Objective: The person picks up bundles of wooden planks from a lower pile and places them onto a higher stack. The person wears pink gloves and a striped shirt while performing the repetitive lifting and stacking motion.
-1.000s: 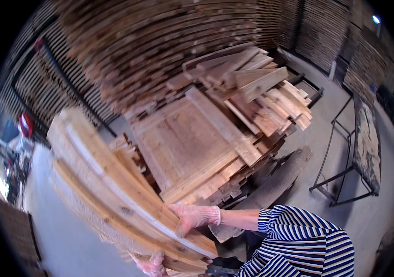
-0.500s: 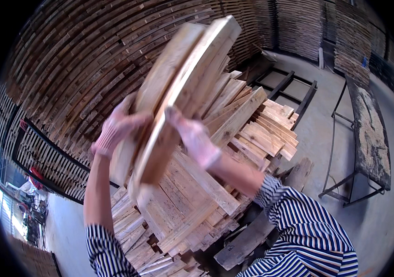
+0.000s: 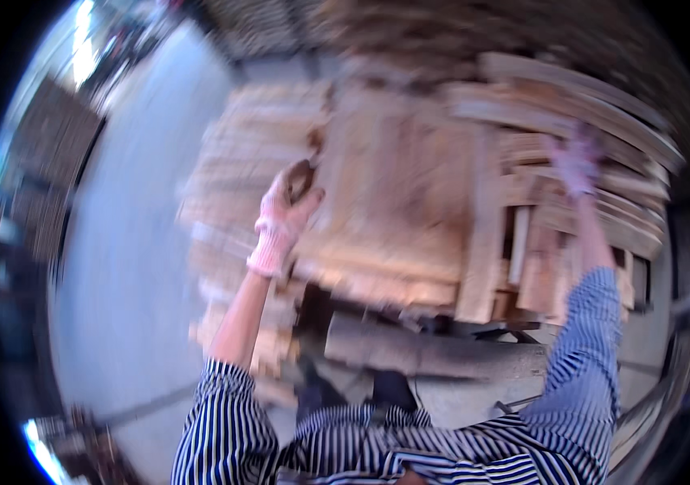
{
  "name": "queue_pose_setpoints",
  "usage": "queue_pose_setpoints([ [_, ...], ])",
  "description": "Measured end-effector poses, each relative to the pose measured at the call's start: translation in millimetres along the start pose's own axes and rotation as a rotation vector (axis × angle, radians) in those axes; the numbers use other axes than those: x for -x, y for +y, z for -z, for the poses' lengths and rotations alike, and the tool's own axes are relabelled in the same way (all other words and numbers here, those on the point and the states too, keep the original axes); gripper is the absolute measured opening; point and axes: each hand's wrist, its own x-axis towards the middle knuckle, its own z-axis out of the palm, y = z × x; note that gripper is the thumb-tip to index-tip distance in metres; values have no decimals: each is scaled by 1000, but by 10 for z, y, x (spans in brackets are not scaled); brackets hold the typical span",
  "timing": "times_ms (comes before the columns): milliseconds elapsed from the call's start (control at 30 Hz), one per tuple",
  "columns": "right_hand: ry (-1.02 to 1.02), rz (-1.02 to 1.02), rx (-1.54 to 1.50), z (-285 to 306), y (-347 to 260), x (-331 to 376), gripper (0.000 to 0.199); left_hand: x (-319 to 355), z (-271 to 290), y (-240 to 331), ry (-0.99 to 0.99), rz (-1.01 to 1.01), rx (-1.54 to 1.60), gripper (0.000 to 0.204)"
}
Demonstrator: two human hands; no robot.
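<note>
Both hands wear pale pink knit gloves. My left hand (image 3: 280, 218) is at the left edge of a middle stack of wooden boards (image 3: 393, 186), thumb and fingers curved apart with a dark gap between them and no board held. My right hand (image 3: 578, 162) reaches over a pile of loose planks (image 3: 539, 101) on the right. It is blurred, but its fingers look spread; whether they touch a plank I cannot tell. A narrow plank (image 3: 481, 234) lies lengthwise between the middle stack and the right-hand pile.
More stacked boards (image 3: 240, 153) lie left of my left hand. A weathered timber beam (image 3: 434, 352) runs across below the stacks, near my legs. Grey concrete floor (image 3: 143, 210) stretches along the left. A dark brown stack (image 3: 54, 145) stands at the far left.
The boards I held raised between both hands are out of my grip. My hands have moved wide apart, the right out over the right-hand planks. The view has swung round and is blurred.
</note>
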Motion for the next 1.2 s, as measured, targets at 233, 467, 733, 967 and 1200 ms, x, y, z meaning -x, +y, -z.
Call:
queue_pose_setpoints([
  [233, 84, 80, -232, 533, -202, 166, 79, 3108, 1876, -2713, 376, 1069, -4, 59],
  [467, -381, 770, -975, 2064, -3147, 3508, 62, 5967, 2054, -3813, 535, 1753, 257, 35],
  [733, -1408, 909, -789, 375, -5151, 6608, 64, 6516, 2136, -5252, 607, 1609, 942, 38],
  [967, -1235, 1068, -605, -218, -7228, 7723, 80, 6262, 1845, -6742, 647, 1594, 1291, 78],
  [1200, -1230, 986, -409, -447, -8015, 8361, 104, 6153, 1352, -7189, 1058, 1203, 1293, 86],
])
